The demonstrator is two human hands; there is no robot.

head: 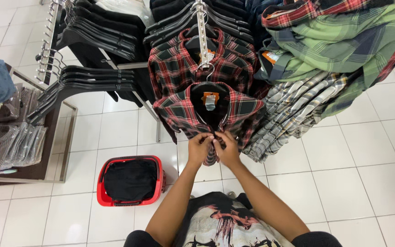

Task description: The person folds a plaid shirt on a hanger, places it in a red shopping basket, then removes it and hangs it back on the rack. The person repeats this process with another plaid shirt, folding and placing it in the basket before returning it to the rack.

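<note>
At frame centre, the left hand [200,148] and right hand [228,148] pinch the red plaid shirt's [206,112] placket; tugging could slip it off its hanger [210,87].

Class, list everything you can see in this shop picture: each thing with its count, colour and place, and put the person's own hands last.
Front plaid shirt: one, red and dark green, on a hanger at the front of the rack arm.
Plaid shirts behind: several, same colours, farther up that arm.
Empty hangers: many, black, on arms to the left.
Green plaid shirts: a bunch, upper right.
Grey plaid shirts: a few, below the green ones.
Basket: one, red, on the floor at left, holding dark cloth.
Display table: one, left edge, with packaged garments.
Floor tiles: white.
Left hand: at the front shirt's placket.
Right hand: beside it, same placket.
</note>
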